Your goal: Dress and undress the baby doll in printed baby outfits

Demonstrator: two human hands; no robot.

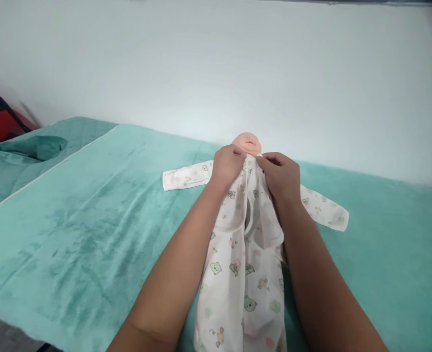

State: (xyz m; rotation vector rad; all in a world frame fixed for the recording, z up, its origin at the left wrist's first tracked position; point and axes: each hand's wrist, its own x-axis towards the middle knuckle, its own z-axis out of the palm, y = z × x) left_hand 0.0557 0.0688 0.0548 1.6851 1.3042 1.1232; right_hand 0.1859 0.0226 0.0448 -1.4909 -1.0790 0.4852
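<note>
Head view (only one). Doll [246,140] lies on green cover [102,230], its head just beyond the grip, nr the wall [216,63]. Suit [225,256], white w/ animal print, runs from the grip back toward the wearer, between the forearms.

Grip: L hand [228,165] has a narrow pinch on the suit at the neck, its own side; R hand [281,177] likewise on the opp. side, fingers bent in. Fingertips close to each other, apart; exact bit of edge held is partly hidden.

Status (my judgement): suit is laid over the doll & drawn up to the neck, so positioning looks mostly done. One sleeve [186,176] lies out past L hand, the other [326,208] past R hand, both spread; no doll hands seen at the cuffs, so can't tell if arms are in.

Left to do, approx.: front. Flap [270,217] below R hand hangs loose, w/ a gap beside it; edges not yet joined there. Neck closure: can't tell, fingers cover it. Lower front lies flat, fastening unclear.
</note>
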